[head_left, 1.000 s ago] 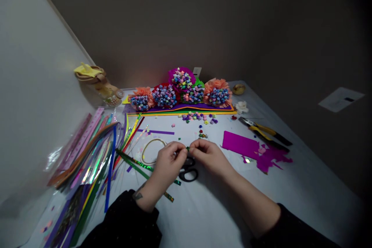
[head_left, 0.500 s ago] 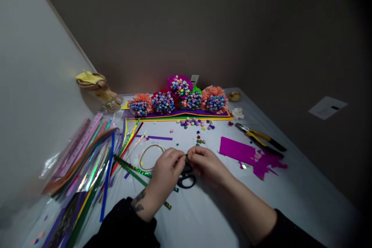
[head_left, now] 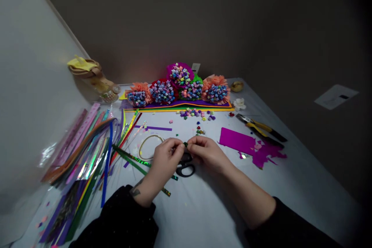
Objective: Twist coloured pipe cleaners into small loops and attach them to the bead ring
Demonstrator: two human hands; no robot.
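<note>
Between my fingertips is a tiny dark green paper star point(head_left: 185, 144), partly covered by the fingers. My left hand point(head_left: 167, 157) pinches it from the left, and my right hand point(head_left: 207, 153) pinches it from the right. Just under the hands lie black-handled scissors point(head_left: 186, 169), their blades hidden. Shiny green paper strips point(head_left: 139, 166) run beneath my left wrist. Beyond the hands, a few small stars point(head_left: 199, 128) form a short line, with a loose pile of pastel stars point(head_left: 193, 114) behind them.
Paper flowers filled with stars point(head_left: 162, 92) stand at the back on stacked coloured sheets point(head_left: 174, 109). Many paper strips point(head_left: 84, 162) cover the left side. To the right lie yellow-black pliers point(head_left: 261, 130) and torn magenta paper point(head_left: 238, 141). A gold ring point(head_left: 141, 149) is left of the scissors.
The view has tilted down slightly, so the table things sit higher in the picture. Both hands stay together at the green star, which shows a little more between the fingertips.
</note>
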